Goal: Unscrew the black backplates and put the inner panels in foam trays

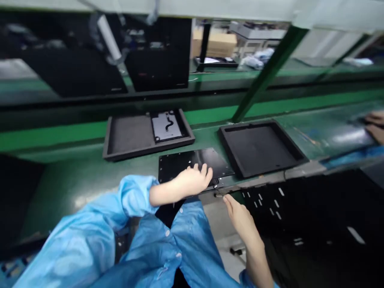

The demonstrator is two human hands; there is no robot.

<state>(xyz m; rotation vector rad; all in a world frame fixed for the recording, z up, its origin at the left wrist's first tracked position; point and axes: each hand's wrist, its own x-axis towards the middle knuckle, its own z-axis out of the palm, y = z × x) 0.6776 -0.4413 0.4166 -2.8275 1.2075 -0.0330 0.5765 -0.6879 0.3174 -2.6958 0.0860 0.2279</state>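
Note:
A flat black panel (196, 160) with small holes along its border lies at the front edge of the green bench. My left hand (194, 180) rests on top of it, palm down with the fingers apart. Just off the panel's front right corner, my right hand (237, 210) pinches a thin dark cable-like piece (219, 192). It runs toward small parts at the panel's edge; its exact kind is too small to tell. Both arms come from blue sleeves.
Behind the panel is a dark foam tray (127, 154) holding a flat grey-and-black part (168, 127). A second foam tray (261, 150) stands to the right. Another person's hand (376, 124) is at the far right. A green post (270, 72) rises behind the bench.

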